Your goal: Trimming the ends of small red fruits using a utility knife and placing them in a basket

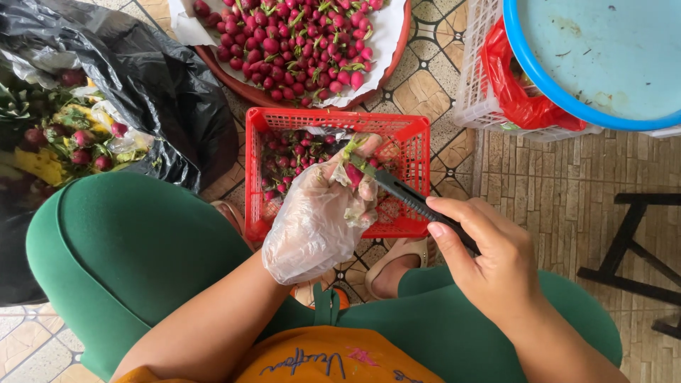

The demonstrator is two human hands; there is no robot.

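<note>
Now | left grip (319, 213) pinches red fruit (354, 172) | right grip (489, 255) clasps knife (404, 195), blade touching fruit

Bright, even daylight; sharp focus

Small red fruit (354, 172) with a green stem end — pinched upright at glove fingertips, above the red basket. Utility knife (411, 200) — dark slim handle, lying diagonal from lower right to upper left, blade tip touching the fruit's top.
</note>
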